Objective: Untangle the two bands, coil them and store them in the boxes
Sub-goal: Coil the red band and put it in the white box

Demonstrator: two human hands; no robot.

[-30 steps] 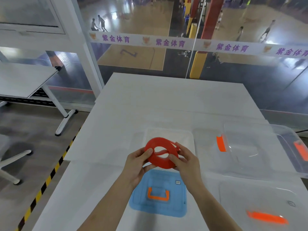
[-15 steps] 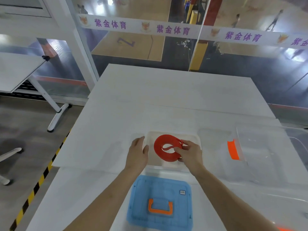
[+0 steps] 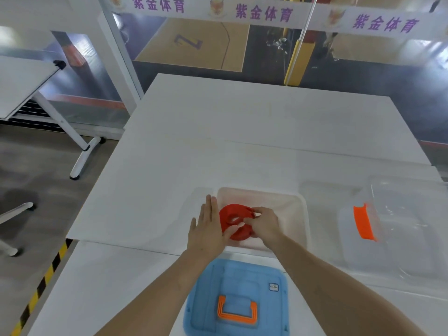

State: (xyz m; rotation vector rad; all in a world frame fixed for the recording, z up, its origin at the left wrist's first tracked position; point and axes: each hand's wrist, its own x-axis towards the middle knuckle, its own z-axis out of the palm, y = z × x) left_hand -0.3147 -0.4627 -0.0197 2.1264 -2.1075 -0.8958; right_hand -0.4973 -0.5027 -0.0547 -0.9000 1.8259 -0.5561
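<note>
Looking down from the head view, and both hands are on the job here. The red band [image 3: 232, 221] is wound into a flat coil with an open middle, and it sits inside the clear box [image 3: 288, 214], over by the left wall. I cannot tell whether it rests on the bottom. The right hand [image 3: 263, 224] has its fingers curled, pinching the coil at its right side. The left hand [image 3: 207, 232] lies flat with the fingers straight along the box's left edge; its thumb reaches across and touches the near rim of the coil (no grip there, just a touch).

Just this side of the box, the blue lid [image 3: 261, 284] lies flat on the white table [image 3: 242, 132], its orange handle [image 3: 236, 311] folded down, and the left forearm crosses its far left corner. Off to the right, well apart from the hands, stands a second clear box [image 3: 407, 226] with an orange latch [image 3: 363, 221] on its left side, and what lies inside it is too hazy for me to call
</note>
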